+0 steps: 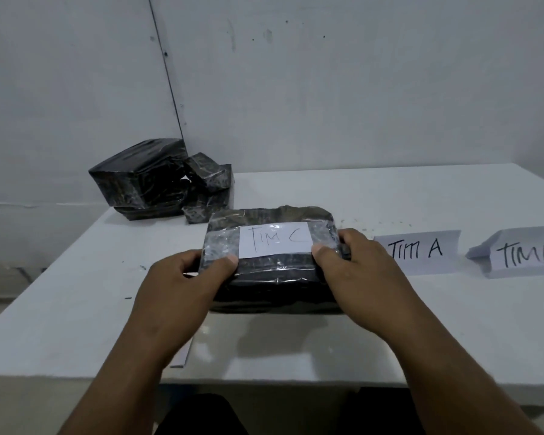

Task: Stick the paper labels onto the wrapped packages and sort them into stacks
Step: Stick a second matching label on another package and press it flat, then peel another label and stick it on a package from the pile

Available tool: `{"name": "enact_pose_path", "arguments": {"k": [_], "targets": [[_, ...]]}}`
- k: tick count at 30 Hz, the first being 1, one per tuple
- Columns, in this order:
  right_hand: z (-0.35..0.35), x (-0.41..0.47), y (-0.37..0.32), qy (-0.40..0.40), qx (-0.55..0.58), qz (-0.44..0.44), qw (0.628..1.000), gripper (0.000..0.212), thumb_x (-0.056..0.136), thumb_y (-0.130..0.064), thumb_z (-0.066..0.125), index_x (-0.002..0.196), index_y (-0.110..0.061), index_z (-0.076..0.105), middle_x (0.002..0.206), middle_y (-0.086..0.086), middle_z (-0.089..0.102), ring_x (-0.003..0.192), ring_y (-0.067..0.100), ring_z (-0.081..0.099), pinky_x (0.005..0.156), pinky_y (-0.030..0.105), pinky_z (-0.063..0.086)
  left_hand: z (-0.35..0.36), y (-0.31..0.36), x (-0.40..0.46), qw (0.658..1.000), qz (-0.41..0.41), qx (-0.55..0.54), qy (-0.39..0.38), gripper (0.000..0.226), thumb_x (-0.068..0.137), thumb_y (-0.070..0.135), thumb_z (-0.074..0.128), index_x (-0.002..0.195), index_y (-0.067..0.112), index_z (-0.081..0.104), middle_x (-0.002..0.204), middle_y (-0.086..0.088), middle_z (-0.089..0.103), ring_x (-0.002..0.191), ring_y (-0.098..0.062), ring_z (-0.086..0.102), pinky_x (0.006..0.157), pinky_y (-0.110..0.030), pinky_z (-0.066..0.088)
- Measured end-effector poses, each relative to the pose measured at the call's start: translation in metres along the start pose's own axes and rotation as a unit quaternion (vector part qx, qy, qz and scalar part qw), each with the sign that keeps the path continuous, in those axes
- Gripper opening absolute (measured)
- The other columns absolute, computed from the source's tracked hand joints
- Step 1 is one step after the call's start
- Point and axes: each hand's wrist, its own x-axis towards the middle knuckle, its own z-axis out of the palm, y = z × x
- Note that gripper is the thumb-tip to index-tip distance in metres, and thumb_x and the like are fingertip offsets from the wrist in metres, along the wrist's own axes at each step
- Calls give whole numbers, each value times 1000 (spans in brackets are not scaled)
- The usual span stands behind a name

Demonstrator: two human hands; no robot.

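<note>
A black wrapped package [274, 277] lies in the middle of the white table [327, 340]. A white paper label reading "TIM C" [275, 240] is taped across its top. My left hand [186, 277] grips the package's left end, thumb on top beside the label. My right hand [349, 265] grips the right end, thumb pressing near the label's right edge. To the right lie two loose paper labels, "TIM A" [418, 251] and "TIM B" [522, 254].
A pile of several black wrapped packages [157, 180] sits at the table's back left corner against the grey wall. A thin white sheet edge [182, 356] shows under my left wrist near the front edge.
</note>
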Motion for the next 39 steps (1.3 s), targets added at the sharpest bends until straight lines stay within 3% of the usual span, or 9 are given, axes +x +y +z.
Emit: {"name": "enact_pose_path", "arguments": {"k": [9, 15, 17, 21, 23, 26, 33, 36, 39], "targets": [[-1, -17, 14, -71, -70, 45, 994, 26, 95, -53, 53, 107, -30, 57, 95, -10, 61, 80, 3, 58, 60, 26, 42, 1, -28, -9, 993, -48, 77, -80, 19, 85, 50, 71, 86, 32, 80, 78, 18, 76, 65, 1, 70, 69, -35, 58], [-10, -19, 13, -76, -85, 65, 991, 16, 94, -44, 51, 97, -29, 55, 92, -6, 63, 79, 7, 58, 60, 29, 41, 8, -30, -14, 987, -52, 102, -115, 29, 82, 60, 70, 90, 34, 78, 84, 20, 76, 71, 0, 72, 80, -41, 62], [-10, -19, 10, -71, -97, 68, 990, 17, 94, -43, 49, 103, -29, 54, 101, -4, 63, 86, 10, 59, 66, 32, 45, 8, -28, -14, 985, -52, 109, -125, 47, 75, 74, 67, 93, 32, 77, 86, 17, 76, 72, -3, 72, 81, -42, 62], [-5, -22, 3, -38, -160, 48, 985, 55, 93, -47, 46, 145, -33, 37, 143, -1, 50, 126, 22, 50, 103, 45, 46, 4, -24, -13, 985, -62, 105, -119, 75, 63, 96, 50, 108, 40, 70, 92, 16, 75, 80, -1, 71, 84, -40, 61], [-2, -21, -7, -22, -186, 9, 982, 61, 95, -52, 46, 151, -33, 31, 158, -1, 38, 142, 24, 37, 114, 50, 36, 1, -22, -12, 986, -59, 114, -106, 67, 72, 88, 42, 106, 37, 68, 89, 13, 75, 80, -3, 71, 81, -38, 60], [7, -10, -22, -39, -213, -55, 975, 67, 95, -65, 43, 153, -36, 28, 166, -4, 28, 151, 22, 25, 122, 53, 23, -1, -19, -11, 982, -46, 113, -141, 58, 77, 80, 43, 99, 35, 71, 86, 10, 75, 74, -4, 71, 67, -32, 61], [26, 15, -33, -117, -361, -35, 924, 64, 96, -75, 24, 137, -33, 50, 141, 2, 56, 134, 30, 44, 114, 58, 23, 5, -26, -18, 979, -31, 54, -193, 55, 77, 79, 50, 97, 32, 72, 87, 12, 77, 76, -5, 74, 76, -41, 63], [24, 22, -36, -137, -377, -4, 916, 56, 99, -68, 28, 133, -31, 52, 137, 2, 59, 130, 29, 48, 116, 58, 23, 3, -32, -1, 990, -50, 15, -132, 42, 95, 63, 46, 95, 29, 72, 84, 7, 77, 73, -8, 74, 76, -39, 62], [22, 33, -46, -159, -372, -6, 914, 52, 101, -62, 32, 137, -30, 51, 144, 1, 56, 134, 28, 48, 117, 57, 23, 6, -45, 30, 991, 23, 124, -55, 21, 103, 40, 50, 98, 31, 69, 91, 12, 74, 79, -3, 69, 77, -30, 58]]}}
